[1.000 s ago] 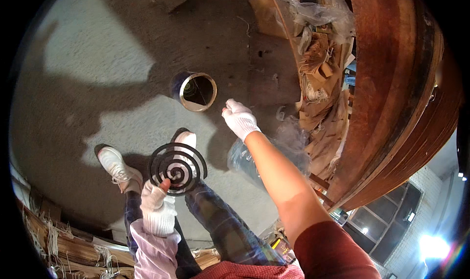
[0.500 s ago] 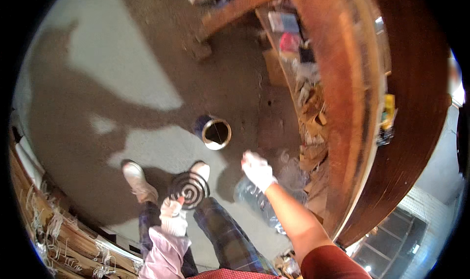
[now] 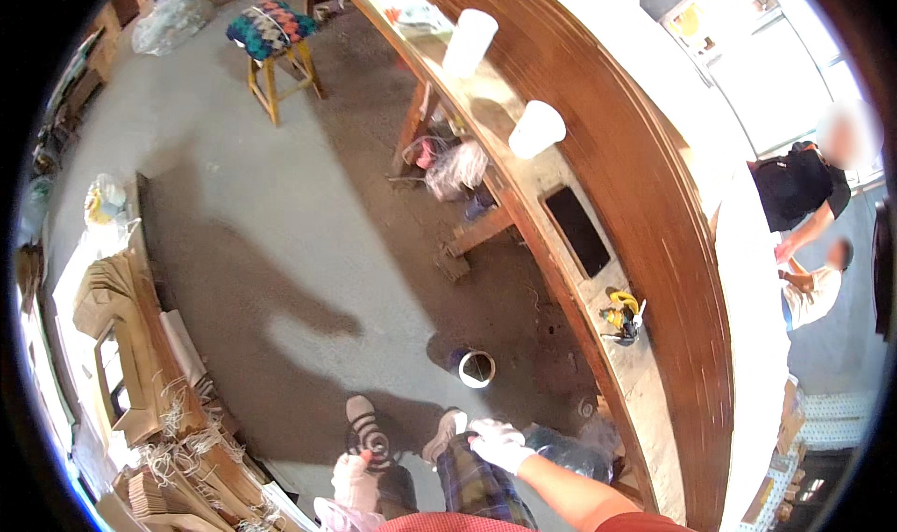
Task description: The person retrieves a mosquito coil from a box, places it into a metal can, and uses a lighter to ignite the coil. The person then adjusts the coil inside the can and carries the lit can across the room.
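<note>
In the head view, the gloved left hand (image 3: 355, 482) pinches a black spiral coil (image 3: 372, 436) at its near edge, the bare thumb tip on it; the coil hangs over one shoe (image 3: 359, 407) (its rings partly blend with the shadow there); the gloved right hand (image 3: 500, 445) is above the plaid trouser leg (image 3: 472, 483) – whether its fingers grasp anything, I cannot tell; an open cylinder (image 3: 462, 368) stands on the floor, beyond both hands; to the right, a long wooden bench (image 3: 668, 406) bears two white cups (image 3: 537, 129) – a dark flat rectangle (image 3: 576, 231) lies near them.
</note>
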The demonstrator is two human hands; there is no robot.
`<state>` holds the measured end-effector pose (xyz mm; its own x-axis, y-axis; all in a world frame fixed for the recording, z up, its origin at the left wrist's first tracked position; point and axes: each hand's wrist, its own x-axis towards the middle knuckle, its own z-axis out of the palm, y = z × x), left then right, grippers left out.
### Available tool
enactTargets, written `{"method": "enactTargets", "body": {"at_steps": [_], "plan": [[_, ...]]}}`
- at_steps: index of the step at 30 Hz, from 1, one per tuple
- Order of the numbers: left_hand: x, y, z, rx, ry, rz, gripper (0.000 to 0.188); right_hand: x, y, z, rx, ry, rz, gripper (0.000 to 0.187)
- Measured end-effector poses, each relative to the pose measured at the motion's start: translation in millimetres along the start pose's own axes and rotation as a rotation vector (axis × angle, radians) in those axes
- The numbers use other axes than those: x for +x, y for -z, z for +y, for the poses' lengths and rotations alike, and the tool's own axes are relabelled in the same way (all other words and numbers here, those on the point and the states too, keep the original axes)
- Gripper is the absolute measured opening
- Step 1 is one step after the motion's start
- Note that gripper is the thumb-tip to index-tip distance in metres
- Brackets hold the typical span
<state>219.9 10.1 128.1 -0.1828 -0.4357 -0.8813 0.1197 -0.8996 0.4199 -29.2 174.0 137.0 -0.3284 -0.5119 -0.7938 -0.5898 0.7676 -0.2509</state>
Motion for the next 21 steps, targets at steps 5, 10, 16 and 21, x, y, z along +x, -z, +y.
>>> {"method": "enactTargets", "body": {"at_steps": [5,10,16,21], "plan": [[-28.0,-18.8,-17.5,0.029,0.108,-0.107,0.015,-19.0,-35.8,-8.9,0.039,0.023,-0.272,0.040],[31.1,39.0,-108.1,0.152,0.163,-0.031,0.008,-24.3,-51.6,-6.2,-0.054,0.015,-0.337,0.040],[4.8,22.6,-61.7,-0.140,0.163,-0.127,0.015,-32.0,-71.8,-23.6,-0.139,0.070,-0.346,0.037],[9.5,29.8,-58.9,-0.175,0.277,0.040,0.014,-44.8,-114.5,-24.0,-0.229,0.169,-0.438,0.035]]}}
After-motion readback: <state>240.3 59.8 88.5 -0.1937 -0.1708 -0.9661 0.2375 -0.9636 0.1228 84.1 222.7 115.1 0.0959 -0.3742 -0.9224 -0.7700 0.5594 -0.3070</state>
